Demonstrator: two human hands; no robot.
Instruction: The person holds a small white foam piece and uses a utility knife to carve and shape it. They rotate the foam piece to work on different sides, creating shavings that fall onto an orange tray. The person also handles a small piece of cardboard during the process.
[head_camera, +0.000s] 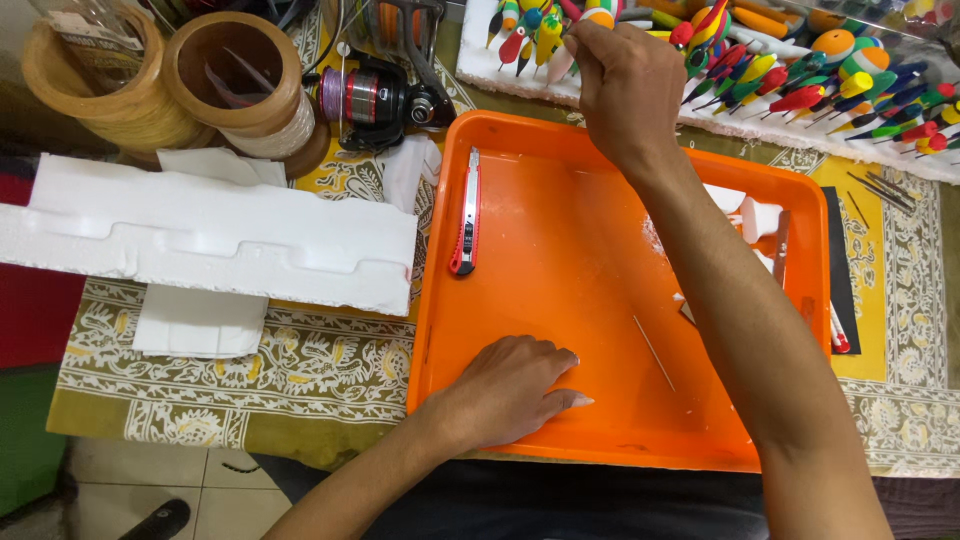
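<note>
While the right hand (625, 80) reaches to the top of the frame with its fingers pinched together on one of the coloured fishing floats (800, 70) stuck in the white foam strip (700, 115), the left hand (515, 385) lies flat, fingers spread and holding nothing, on the lower left floor of the orange tray (600, 140). Judging from this, the step is drawing a single float from the crowded row, and it goes best with a straight pull along the stem — a sideways tug could snap the thin stem or knock the neighbours loose. Keeping the flat hand pressed down should steady the tray on the bench. A thin stick (655, 352) lies in the tray near that hand, and a red utility knife (465, 212) lies along its left wall — well apart from both hands.
</note>
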